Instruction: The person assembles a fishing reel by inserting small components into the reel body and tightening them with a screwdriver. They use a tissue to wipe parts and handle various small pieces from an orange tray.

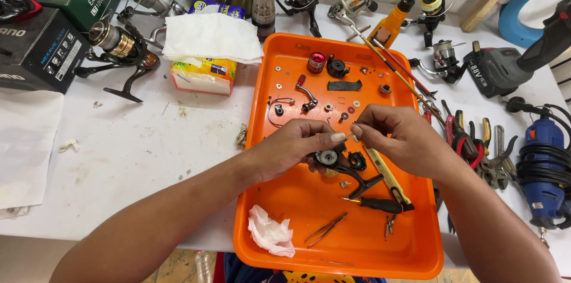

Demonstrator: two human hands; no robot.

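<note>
Crumpled tissue [271, 234] lies nearest. Left hand [294, 147] grips the black reel body [342, 164]; right hand [398, 139] pinches something too small to identify, fingertips hiding it.

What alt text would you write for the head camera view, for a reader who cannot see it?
Two bare hands meet over an orange tray: the left hand holds a black fishing reel body while the right hand pinches at something tiny beside it. Small reel parts, tweezers and a crumpled tissue lie in the tray; whole reels and hand tools surround it.

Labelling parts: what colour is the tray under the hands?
Orange tray, plain; clearest in the head view.
</note>
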